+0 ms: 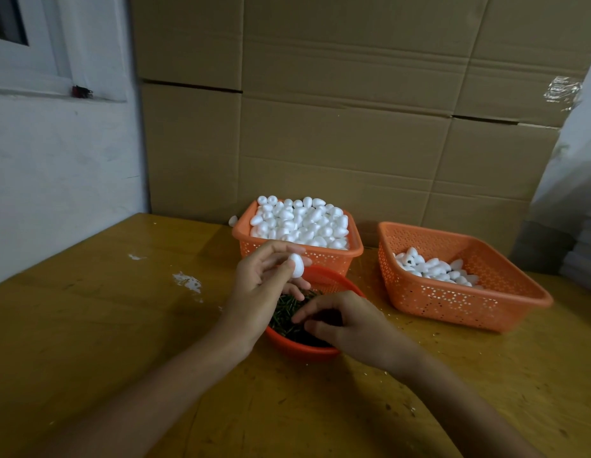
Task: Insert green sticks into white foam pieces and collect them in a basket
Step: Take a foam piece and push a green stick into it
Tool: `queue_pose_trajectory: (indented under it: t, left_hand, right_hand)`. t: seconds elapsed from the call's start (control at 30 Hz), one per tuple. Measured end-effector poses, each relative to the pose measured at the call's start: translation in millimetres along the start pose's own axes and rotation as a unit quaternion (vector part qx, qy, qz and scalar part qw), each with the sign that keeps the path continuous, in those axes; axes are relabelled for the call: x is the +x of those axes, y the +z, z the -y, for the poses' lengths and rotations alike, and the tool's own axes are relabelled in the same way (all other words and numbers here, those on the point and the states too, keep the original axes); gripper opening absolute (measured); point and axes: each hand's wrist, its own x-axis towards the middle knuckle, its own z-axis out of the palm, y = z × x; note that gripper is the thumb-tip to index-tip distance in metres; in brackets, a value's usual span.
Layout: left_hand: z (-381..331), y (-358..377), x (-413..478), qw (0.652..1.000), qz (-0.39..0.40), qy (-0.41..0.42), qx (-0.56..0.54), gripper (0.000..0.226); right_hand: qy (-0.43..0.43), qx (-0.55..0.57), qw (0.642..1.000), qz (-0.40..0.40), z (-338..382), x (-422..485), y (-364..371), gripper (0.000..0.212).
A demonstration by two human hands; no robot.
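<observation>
Now, left hand (264,282): thumb and fingertips pinch one white foam piece (296,265), its long axis near upright.
Right hand (340,320): fingers curled down into the green sticks (284,312); whether they hold one, I cannot tell.
Relation: the foam piece sits just above and beyond the right hand's fingers, so a stick must travel up.

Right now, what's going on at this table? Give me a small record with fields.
left hand: left hand pinches one foam piece
right hand: right hand curls over the sticks; a held stick cannot be made out
sticks in: bowl
back basket: back basket carries a foam heap
right basket: right basket has few pieces
surface: table
</observation>
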Motion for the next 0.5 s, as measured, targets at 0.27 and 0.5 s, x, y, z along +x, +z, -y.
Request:
queue_pose_trajectory:
  t: [0.27, 0.5]
  left_hand:
    - [1.2, 0.4, 1.0, 1.0, 0.008, 0.002, 0.003, 0.014]
    - [0.5, 0.1, 0.5, 1.0, 0.002, -0.005, -0.005, 0.013]
  right_hand:
    - [-0.017, 0.096, 0.995, -0.006, -4.2, -0.6, -10.7, 0.019]
    - [0.001, 0.259, 0.959, -0.112, -5.7, -5.5, -11.6, 0.012]
